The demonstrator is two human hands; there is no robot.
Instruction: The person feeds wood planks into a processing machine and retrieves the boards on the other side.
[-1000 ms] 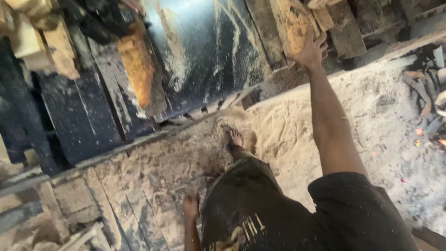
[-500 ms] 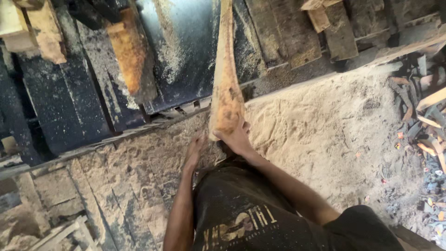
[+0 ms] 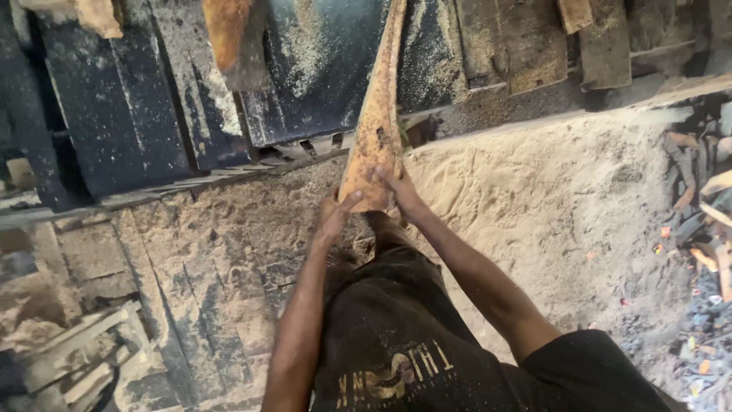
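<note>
my left hand (image 3: 335,210) grips plank (image 3: 377,122) at its near end | my right hand (image 3: 398,191) grips the same end | plank runs over sawdust floor (image 3: 534,198) onto dark machine bed (image 3: 320,69)

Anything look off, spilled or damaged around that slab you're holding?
Sawdust lies heaped over the floor and dusts the dark machine bed. The wood slab, gripped at its near end by left hand and right hand, is rough and tapered, with dark blotches. Offcuts and scraps litter the right edge.
</note>
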